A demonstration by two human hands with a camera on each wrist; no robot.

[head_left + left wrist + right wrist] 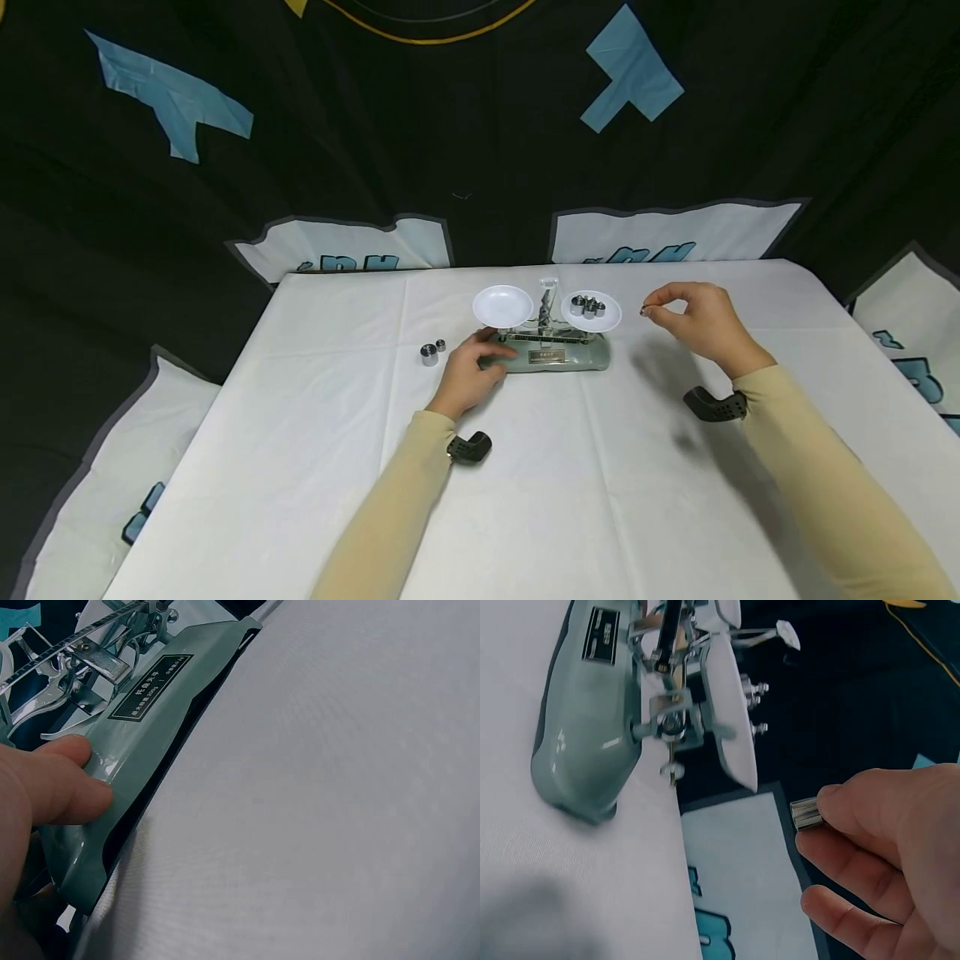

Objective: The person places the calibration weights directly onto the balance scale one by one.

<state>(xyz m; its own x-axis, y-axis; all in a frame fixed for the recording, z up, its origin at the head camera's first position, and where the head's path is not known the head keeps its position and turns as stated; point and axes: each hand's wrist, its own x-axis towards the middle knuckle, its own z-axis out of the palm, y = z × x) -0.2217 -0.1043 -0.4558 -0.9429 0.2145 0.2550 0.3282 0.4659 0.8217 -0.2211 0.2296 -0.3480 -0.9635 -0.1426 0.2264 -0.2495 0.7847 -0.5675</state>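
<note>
A green balance scale (570, 357) with two white pans stands at the back middle of the table. My left hand (472, 375) grips the left end of its base, and in the left wrist view the fingers (75, 799) lie against the green casing. The left pan (503, 307) bears nothing; several metal weights (588, 307) stand on the right pan (611, 317). To the right of that pan, my right hand (693, 321) is raised above the table. It pinches a small cylindrical metal weight (806, 814) between thumb and fingertip, apart from the pan.
Two more metal weights, a larger one (429, 355) and a smaller one (440, 345), stand on the white tablecloth (525, 500) left of the scale. A black curtain (420, 150) with blue tape hangs behind the table.
</note>
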